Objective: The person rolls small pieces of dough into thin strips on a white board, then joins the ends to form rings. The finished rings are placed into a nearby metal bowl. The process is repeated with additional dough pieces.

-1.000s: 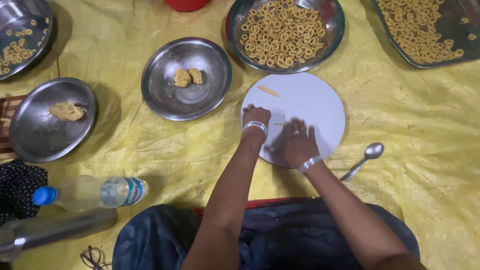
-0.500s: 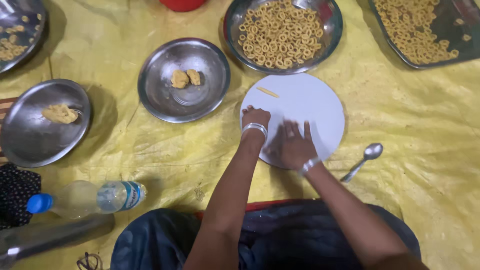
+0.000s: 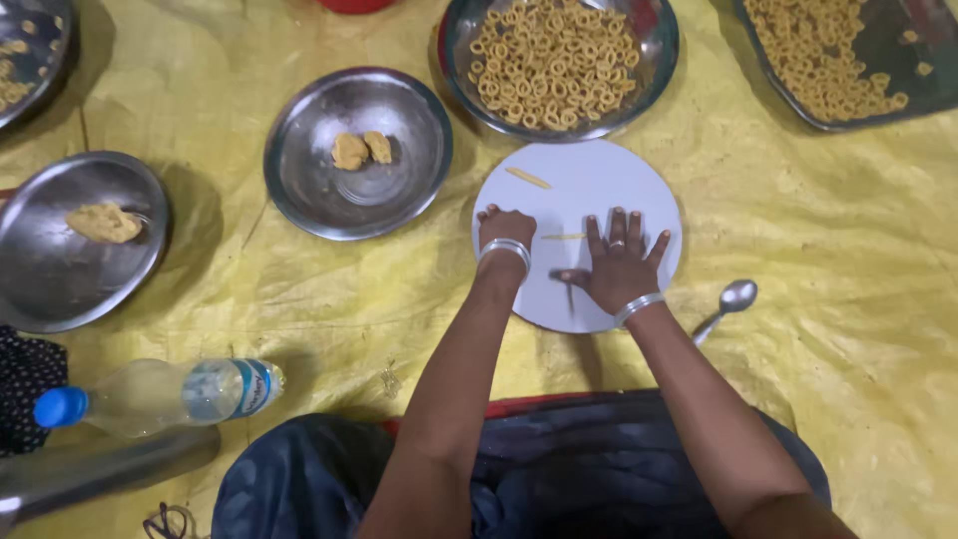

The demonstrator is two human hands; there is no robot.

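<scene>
A round white board (image 3: 599, 170) lies on the yellow sheet in front of me. My right hand (image 3: 619, 265) presses flat on the board with fingers spread, rolling a thin dough strand (image 3: 562, 237) that sticks out to its left. My left hand (image 3: 505, 228) rests on the board's left part with fingers curled down, at the strand's other end. A short dough stick (image 3: 527, 178) lies loose on the board's far left. Both wrists wear silver bangles.
A steel bowl (image 3: 299, 180) with two dough lumps sits left of the board. Beyond it are a bowl (image 3: 654, 80) and a tray (image 3: 878, 100) of dough rings. A spoon (image 3: 730, 301), a plate (image 3: 40, 279) with dough and a water bottle (image 3: 160, 394) lie around.
My right hand has slid a little to the right and toward me on the board, with fingers spread wider. The thin strand now shows between my hands.
</scene>
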